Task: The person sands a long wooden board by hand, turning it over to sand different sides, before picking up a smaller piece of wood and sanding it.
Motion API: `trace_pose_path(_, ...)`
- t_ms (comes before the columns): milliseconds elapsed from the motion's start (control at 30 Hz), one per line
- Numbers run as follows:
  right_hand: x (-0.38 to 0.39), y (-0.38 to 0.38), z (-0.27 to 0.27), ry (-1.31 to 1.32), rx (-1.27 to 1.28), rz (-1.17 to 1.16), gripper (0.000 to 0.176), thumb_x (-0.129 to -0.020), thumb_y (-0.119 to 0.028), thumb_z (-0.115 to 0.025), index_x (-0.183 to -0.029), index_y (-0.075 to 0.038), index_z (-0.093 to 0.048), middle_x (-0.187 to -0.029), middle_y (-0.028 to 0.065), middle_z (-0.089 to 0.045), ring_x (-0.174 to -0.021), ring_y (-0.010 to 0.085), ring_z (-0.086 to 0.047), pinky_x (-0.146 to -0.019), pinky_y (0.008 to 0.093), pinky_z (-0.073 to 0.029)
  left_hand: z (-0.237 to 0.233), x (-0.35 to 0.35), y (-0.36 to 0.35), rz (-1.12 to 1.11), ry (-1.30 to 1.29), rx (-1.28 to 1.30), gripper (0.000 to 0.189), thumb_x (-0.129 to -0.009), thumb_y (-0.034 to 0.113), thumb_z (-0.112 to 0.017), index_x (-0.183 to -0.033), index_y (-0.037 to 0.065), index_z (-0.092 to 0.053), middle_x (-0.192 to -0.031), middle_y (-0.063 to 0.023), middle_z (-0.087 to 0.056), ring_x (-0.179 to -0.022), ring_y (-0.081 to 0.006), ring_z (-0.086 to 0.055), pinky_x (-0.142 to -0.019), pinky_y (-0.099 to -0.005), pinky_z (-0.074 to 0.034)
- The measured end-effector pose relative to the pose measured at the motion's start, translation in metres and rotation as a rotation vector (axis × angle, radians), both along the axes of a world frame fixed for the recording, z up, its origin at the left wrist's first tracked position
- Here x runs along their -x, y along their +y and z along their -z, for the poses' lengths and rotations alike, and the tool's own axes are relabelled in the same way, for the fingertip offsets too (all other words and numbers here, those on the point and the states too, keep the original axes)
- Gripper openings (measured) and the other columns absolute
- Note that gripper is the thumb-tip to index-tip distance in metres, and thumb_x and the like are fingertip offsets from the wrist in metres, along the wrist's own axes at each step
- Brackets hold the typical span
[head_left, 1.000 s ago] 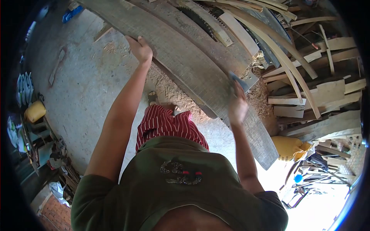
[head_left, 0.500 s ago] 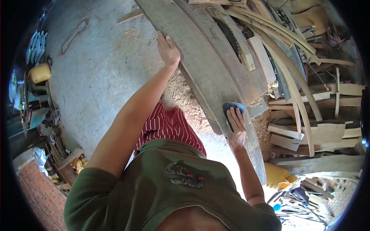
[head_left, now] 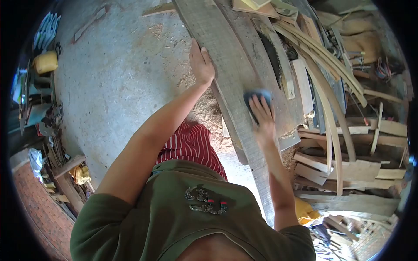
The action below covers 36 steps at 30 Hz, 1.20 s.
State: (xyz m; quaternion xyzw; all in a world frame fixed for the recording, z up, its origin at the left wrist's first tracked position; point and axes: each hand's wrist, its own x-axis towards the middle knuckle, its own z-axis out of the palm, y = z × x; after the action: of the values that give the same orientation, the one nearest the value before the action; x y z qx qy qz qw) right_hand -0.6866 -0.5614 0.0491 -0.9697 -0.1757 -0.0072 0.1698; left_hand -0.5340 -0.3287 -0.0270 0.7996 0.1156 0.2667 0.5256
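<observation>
A long grey wooden plank point(head_left: 226, 65) runs diagonally from the top of the view down beside my body. My left hand point(head_left: 202, 65) grips its left edge, with part of the fingers hidden by the wood. On the plank's upper face lies a flat, dark blue-grey pad point(head_left: 257, 95), slightly blurred. My right hand point(head_left: 264, 115) holds this pad down, fingers stretched over it. The pad's underside is hidden, so I cannot make out its exact kind.
A toothed saw blade point(head_left: 272, 58) stands up through the bench right of the plank. Curved wood strips point(head_left: 326, 104) and stacked offcuts point(head_left: 357, 172) fill the right side. Sawdust point(head_left: 207, 111) covers the floor under the plank. A yellow jerrycan point(head_left: 45, 62) stands far left.
My right hand has slid the pad forward along the plank, away from my body. My left hand keeps its grip on the edge. The whole view has shifted slightly.
</observation>
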Motion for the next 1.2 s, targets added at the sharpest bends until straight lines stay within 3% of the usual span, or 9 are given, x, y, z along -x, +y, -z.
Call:
trace_pose_path(167, -0.002, -0.004, -0.001, 0.028, -0.057, 0.005, 0.07, -0.072, 0.005, -0.061, -0.14, -0.015, -0.056, -0.148, 0.004, -0.048, -0.141, 0.0274, -0.039, -0.117, 0.0491, -0.027, -0.006, 0.003, -0.001, 0.024, 0.051, 0.062, 0.055, -0.106, 0.027, -0.03, -0.147, -0.011, -0.027, -0.147, -0.0288, -0.038, -0.135, -0.0414, -0.035, -0.115, -0.0446, -0.027)
trace_pose_path(400, -0.194, 0.092, 0.021, -0.12, -0.176, -0.145, 0.06, -0.082, -0.001, -0.062, -0.14, -0.016, -0.053, -0.15, 0.0034, -0.045, -0.141, 0.0272, -0.038, -0.117, 0.0457, -0.029, -0.007, 0.005, 0.001, 0.017, 0.068, 0.049, 0.055, -0.107, 0.027, -0.029, -0.147, -0.009, -0.027, -0.147, -0.0284, -0.037, -0.136, -0.0422, -0.034, -0.115, -0.0454, -0.027)
trace_pose_path(500, -0.174, 0.087, 0.01, -0.125, -0.105, -0.144, 0.055, -0.085, -0.005, -0.063, -0.139, -0.015, -0.055, -0.149, 0.0035, -0.047, -0.14, 0.0276, -0.039, -0.118, 0.0466, -0.028, -0.002, 0.004, 0.003, 0.028, 0.061, 0.012, 0.055, -0.107, 0.028, -0.03, -0.149, -0.008, -0.026, -0.148, -0.0274, -0.036, -0.136, -0.0388, -0.034, -0.115, -0.044, -0.026)
trace_pose_path(633, -0.059, 0.037, -0.007, 0.013, 0.036, -0.111, 0.047, -0.091, -0.015, -0.058, -0.138, -0.014, -0.056, -0.146, 0.0078, -0.051, -0.141, 0.0304, -0.039, -0.119, 0.0474, -0.025, -0.007, 0.004, 0.002, 0.005, 0.046, 0.077, 0.056, -0.107, 0.028, -0.029, -0.149, -0.007, -0.025, -0.149, -0.0273, -0.034, -0.137, -0.0387, -0.034, -0.116, -0.0436, -0.026)
trace_pose_path(700, -0.011, 0.011, -0.007, 0.027, -0.026, -0.113, 0.055, -0.086, -0.005, -0.06, -0.14, -0.013, -0.055, -0.149, 0.0074, -0.048, -0.141, 0.0311, -0.038, -0.12, 0.0487, -0.024, -0.007, 0.004, 0.0, 0.025, 0.074, 0.128, 0.056, -0.107, 0.028, -0.029, -0.151, -0.006, -0.023, -0.15, -0.0265, -0.034, -0.137, -0.038, -0.033, -0.116, -0.0432, -0.025)
trace_pose_path(833, -0.034, 0.031, -0.01, 0.004, 0.056, -0.107, 0.066, -0.077, 0.001, -0.064, -0.14, -0.012, -0.053, -0.15, 0.004, -0.046, -0.141, 0.0287, -0.039, -0.116, 0.0472, -0.032, -0.007, 0.003, 0.0, 0.041, 0.108, 0.161, 0.059, -0.106, 0.032, -0.025, -0.151, -0.006, -0.021, -0.154, -0.0267, -0.029, -0.141, -0.0408, -0.029, -0.118, -0.044, -0.022)
trace_pose_path(967, -0.161, 0.111, -0.004, -0.099, -0.028, -0.101, 0.062, -0.077, 0.005, -0.062, -0.136, -0.011, -0.055, -0.147, 0.006, -0.048, -0.138, 0.0306, -0.042, -0.112, 0.0403, -0.04, 0.0, 0.003, -0.005, 0.038, 0.066, 0.207, 0.059, -0.106, 0.033, -0.025, -0.152, -0.005, -0.021, -0.153, -0.0259, -0.031, -0.14, -0.0397, -0.03, -0.117, -0.0436, -0.022)
trace_pose_path(1033, -0.212, 0.139, 0.006, -0.12, -0.133, -0.111, 0.045, -0.091, -0.007, -0.059, -0.136, -0.009, -0.056, -0.147, 0.01, -0.048, -0.138, 0.0335, -0.041, -0.114, 0.0432, -0.036, 0.002, 0.008, 0.001, 0.047, 0.063, 0.18, 0.059, -0.107, 0.034, -0.025, -0.151, -0.005, -0.021, -0.153, -0.0259, -0.031, -0.14, -0.0396, -0.031, -0.117, -0.0435, -0.023)
trace_pose_path(1200, -0.18, 0.127, 0.005, -0.112, -0.13, -0.114, 0.048, -0.088, -0.004, -0.061, -0.136, -0.009, -0.056, -0.147, 0.0101, -0.048, -0.137, 0.0338, -0.042, -0.114, 0.0432, -0.037, 0.003, -0.002, 0.009, 0.073, 0.025, 0.185, 0.056, -0.106, 0.028, -0.032, -0.15, -0.007, -0.026, -0.148, -0.0279, -0.037, -0.136, -0.0374, -0.036, -0.115, -0.043, -0.026)
